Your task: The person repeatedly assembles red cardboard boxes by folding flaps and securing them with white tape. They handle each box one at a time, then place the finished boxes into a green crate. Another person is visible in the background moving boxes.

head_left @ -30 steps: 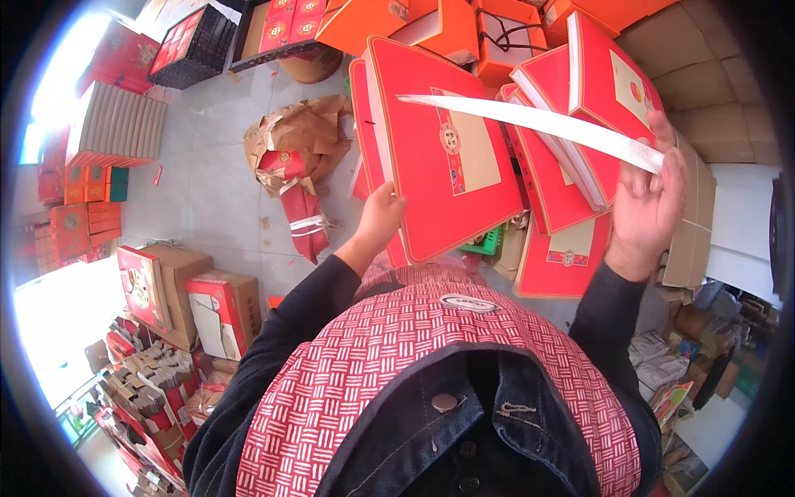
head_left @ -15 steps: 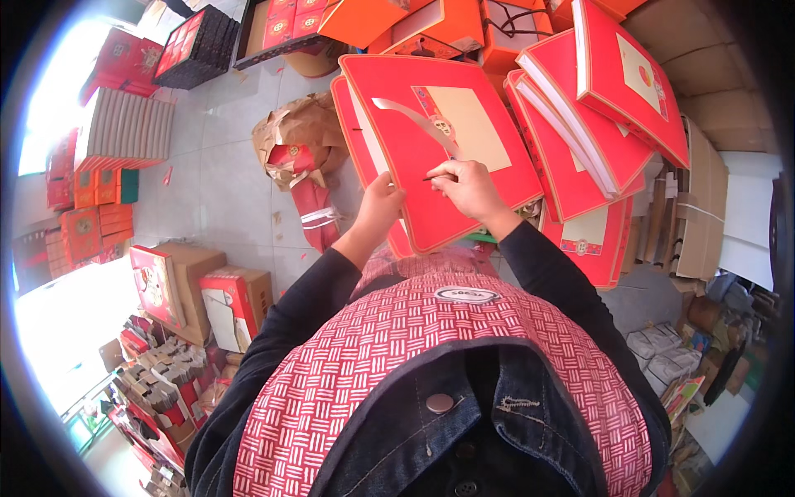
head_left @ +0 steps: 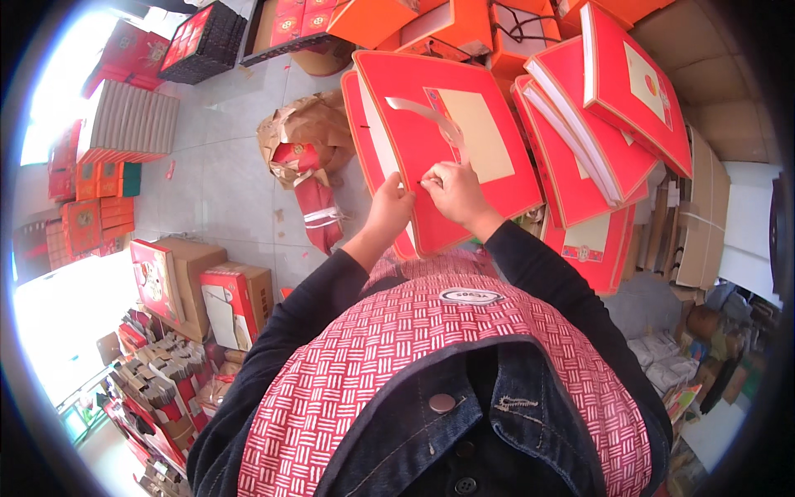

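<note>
A large red box cover (head_left: 480, 83) with a cream panel (head_left: 474, 132) lies tilted before me, its pale inner side showing along the left. My left hand (head_left: 391, 211) is closed on the cover's left edge, thumb on top. Close beside it, my right hand (head_left: 457, 197) pinches the end of a pale, shiny strip (head_left: 422, 109), which curves up and left over the cover. Its fingertips are at a small dark spot near the edge; whatever sits between them is mostly hidden.
To the right lie several overlapping red box covers (head_left: 571, 132). Orange boxes (head_left: 447, 29) stand beyond. Crumpled brown paper (head_left: 319, 124) rests on the grey tile floor (head_left: 219, 174) at left. Stacked red and orange boxes (head_left: 91, 219) and cartons (head_left: 195, 269) stand farther left.
My right fingertips have moved slightly left and down toward the cover's left edge. The thin dark tip that stuck out of them is now mostly out of sight. The left hand keeps its hold.
</note>
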Demonstrator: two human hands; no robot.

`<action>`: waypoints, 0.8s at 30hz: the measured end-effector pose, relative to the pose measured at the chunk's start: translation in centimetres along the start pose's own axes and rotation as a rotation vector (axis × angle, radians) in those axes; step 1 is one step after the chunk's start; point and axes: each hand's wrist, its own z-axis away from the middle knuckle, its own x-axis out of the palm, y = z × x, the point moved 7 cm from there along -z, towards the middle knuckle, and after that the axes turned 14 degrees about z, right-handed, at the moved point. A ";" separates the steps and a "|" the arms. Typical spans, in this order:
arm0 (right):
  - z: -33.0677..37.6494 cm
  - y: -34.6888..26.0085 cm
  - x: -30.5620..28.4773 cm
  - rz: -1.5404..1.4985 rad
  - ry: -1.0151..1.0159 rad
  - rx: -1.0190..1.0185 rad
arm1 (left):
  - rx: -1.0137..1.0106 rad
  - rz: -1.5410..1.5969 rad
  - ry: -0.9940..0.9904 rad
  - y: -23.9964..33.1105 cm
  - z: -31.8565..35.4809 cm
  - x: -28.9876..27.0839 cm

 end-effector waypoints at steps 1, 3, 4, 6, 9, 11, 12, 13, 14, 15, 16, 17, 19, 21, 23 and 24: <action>0.3 -0.2 0.3 0.075 0.014 -0.041 | 0.041 -0.063 0.014 0.1 -0.2 -0.3; 0.1 -0.9 0.7 0.135 0.055 -0.171 | 0.159 -0.048 0.076 -2.6 -1.6 -1.6; 0.2 -0.8 1.1 0.148 0.011 -0.186 | 0.256 -0.123 0.030 -3.9 -2.0 -1.9; 0.0 -1.0 1.4 0.132 0.030 -0.183 | 0.341 -0.286 0.102 -3.9 -1.9 -2.1; 0.0 -0.9 0.9 -0.034 0.025 -0.042 | 0.261 -0.075 0.081 0.0 0.7 -0.9; 0.1 -0.4 1.9 -0.064 -0.037 0.038 | 0.156 0.025 0.010 -0.7 0.6 -0.9; 0.0 -0.6 1.7 -0.062 -0.032 0.050 | 0.144 0.001 -0.006 0.6 0.7 -0.9; 0.5 -0.6 1.5 -0.060 -0.040 0.070 | 0.120 -0.017 -0.019 1.3 1.5 -0.4; 0.8 -0.5 1.5 -0.060 -0.047 0.091 | 0.094 -0.037 -0.033 1.7 1.8 -0.1; 0.9 -0.9 1.3 -0.002 0.024 0.034 | 0.090 -0.068 -0.045 1.8 1.4 -0.2; 1.0 -1.4 1.3 0.053 0.090 -0.024 | 0.084 -0.097 -0.050 1.6 1.1 -0.3; 1.2 -2.1 1.1 0.108 0.157 -0.081 | 0.078 -0.127 -0.057 1.6 0.9 -0.4; 1.8 -2.5 0.5 0.123 0.217 -0.109 | -0.099 0.247 -0.119 1.0 1.1 -0.3; 2.0 -2.5 0.1 0.110 0.267 -0.114 | -0.205 0.446 -0.187 0.9 1.0 0.0; 1.8 -1.9 0.0 0.018 0.231 -0.093 | -0.248 0.475 -0.254 0.7 0.7 0.0; 1.7 -1.7 0.0 -0.028 0.213 -0.083 | -0.242 0.464 -0.247 0.7 0.5 0.0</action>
